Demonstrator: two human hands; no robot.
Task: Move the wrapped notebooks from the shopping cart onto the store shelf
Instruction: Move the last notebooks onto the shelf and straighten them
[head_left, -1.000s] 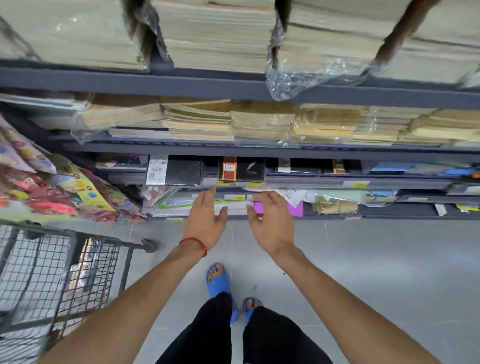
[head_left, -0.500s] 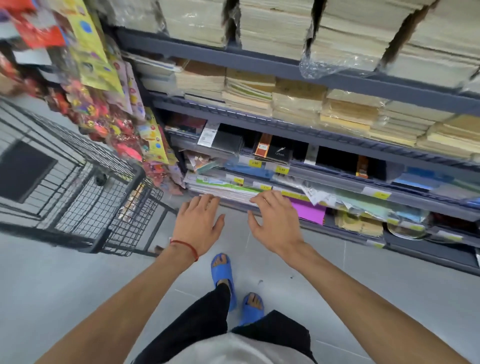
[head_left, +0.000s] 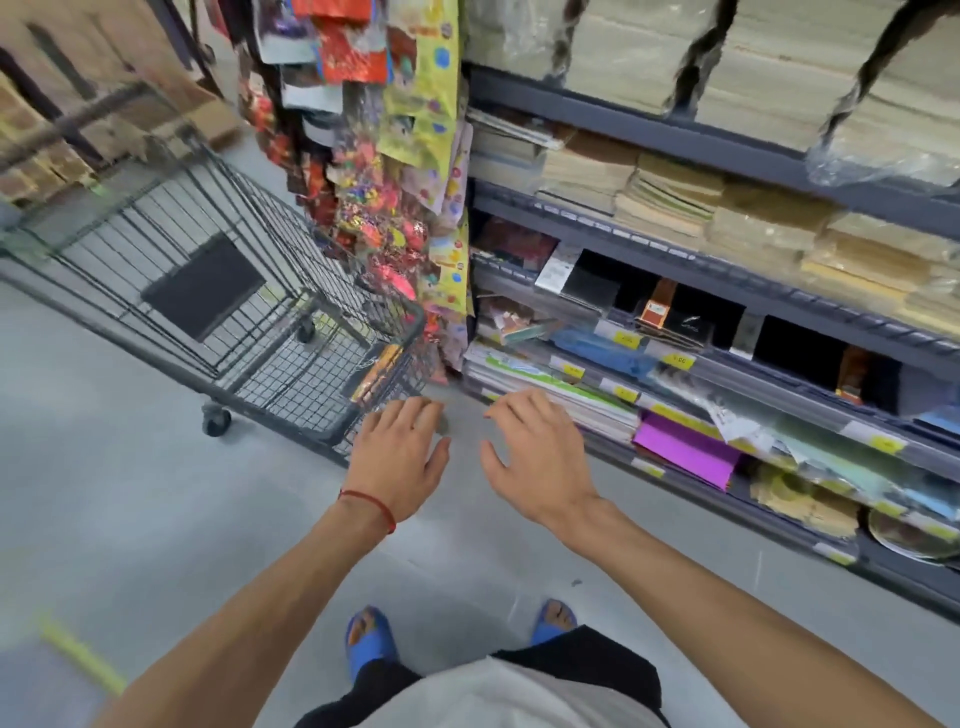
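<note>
A grey wire shopping cart (head_left: 156, 218) stands on the left of the aisle. At its front right corner a plastic-wrapped pack of notebooks (head_left: 376, 373) stands on edge against the mesh. My left hand (head_left: 402, 454), with a red string on the wrist, hovers open just right of that corner. My right hand (head_left: 535, 457) hovers open beside it, in front of the lowest shelves. The grey store shelf (head_left: 727, 270) on the right carries stacks of wrapped notebooks (head_left: 670, 197) on its upper levels.
Colourful hanging packets (head_left: 395, 171) fill the gap between cart and shelf. Lower shelves hold flat paper goods, a purple sheet pack (head_left: 685, 449) and black items. Grey floor lies below, with my blue sandals (head_left: 371, 642). Cardboard boxes stand far left.
My view has swung left from the shelf toward the cart, which now fills the left side. Both hands stay open and empty and have come away from the shelf toward the cart's corner.
</note>
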